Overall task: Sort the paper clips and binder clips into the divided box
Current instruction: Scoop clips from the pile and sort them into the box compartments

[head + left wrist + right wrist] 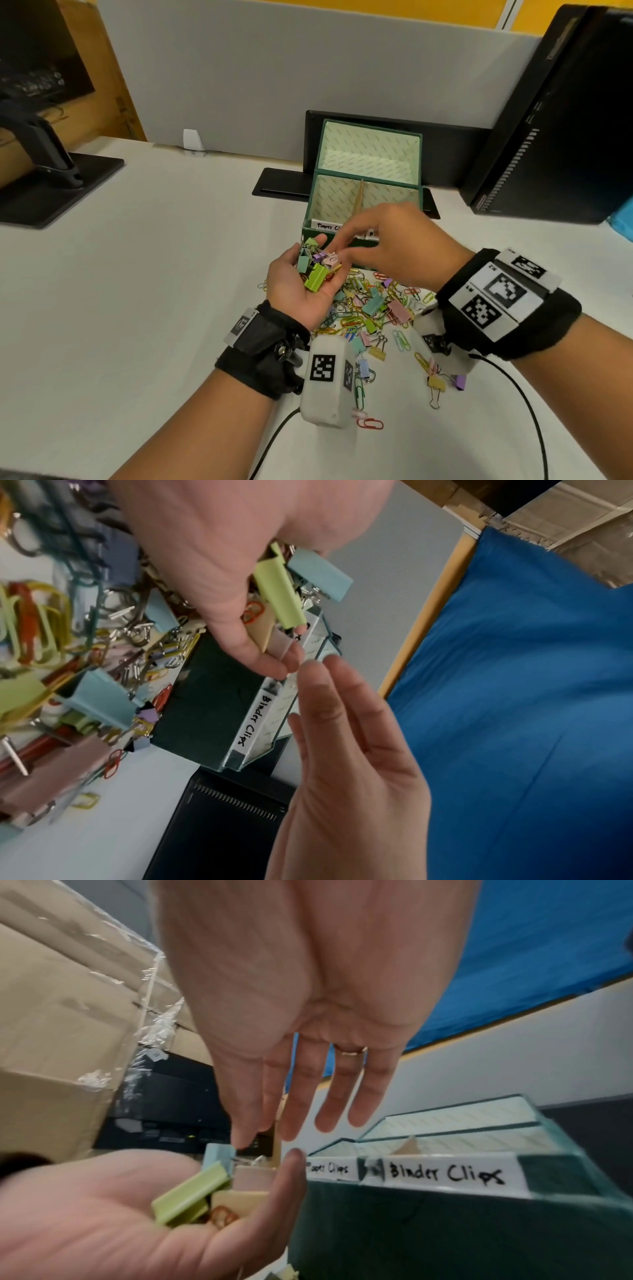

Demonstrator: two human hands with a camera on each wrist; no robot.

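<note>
1. Judged the binder clips (317,265) light and stiff, with smooth painted bodies likely to slide against each other; best taken across the folded body between thumb and forefinger, not by the loose wire handles, which would swing and snag on neighbours.
2. Judged the paper clips (356,317) lighter still, thin and springy, tangled among each other in the heap; probably easiest raked up or pinched flat off the tabletop (154,291).
3. Lay cupped palm-up, the left hand (301,284), cradling a small pile of green, blue, purple and pink binder clips, with an orange paper clip or 2 mixed in; fingers loosely curled around the load.
4. Hovered just above that pile, the right hand (387,246), fingers extended and slightly spread, fingertips (241,1141) at or just over the topmost clip; could not tell whether anything was actually pinched.
5. Stood just beyond both hands the divided box (342,205), lid open, near the far edge of the tabletop, its 2 compartments labelled "Paper Clips" and "Binder Clips".
6. Remained scattered the main heap of unsorted clips, on the tabletop directly below and behind the hands, touching the box's front wall.
</note>
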